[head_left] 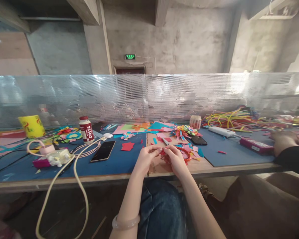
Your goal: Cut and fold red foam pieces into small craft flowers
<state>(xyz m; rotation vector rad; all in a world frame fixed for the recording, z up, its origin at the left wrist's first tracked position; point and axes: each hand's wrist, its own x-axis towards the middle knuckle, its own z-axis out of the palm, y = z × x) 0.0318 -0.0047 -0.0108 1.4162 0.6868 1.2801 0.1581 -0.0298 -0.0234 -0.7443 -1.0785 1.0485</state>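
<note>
My left hand (147, 157) and my right hand (173, 158) meet above the table's front edge, with fingertips pinched together. Between them is a small piece of red paper (162, 152), mostly covered by the fingers. Scissors with orange-red handles (186, 154) show beside my right hand, and a pale pointed tip sticks out beyond its fingers. Whether that hand also bears the scissors I cannot tell. Pink and blue paper scraps (194, 151) lie around the handles. Just beyond is a colourful paper flower bunch (183, 132). Red paper squares (127, 146) rest to the left.
A black phone (103, 151), a Costa bottle (86, 130), a power strip with cables (57, 157) and a yellow roll (32, 126) stand left. Rightward are another phone (199, 140), pipe cleaners (226, 119), a purple box (256, 146) and another person's hand (285, 141). A perforated metal screen (144, 98) runs behind.
</note>
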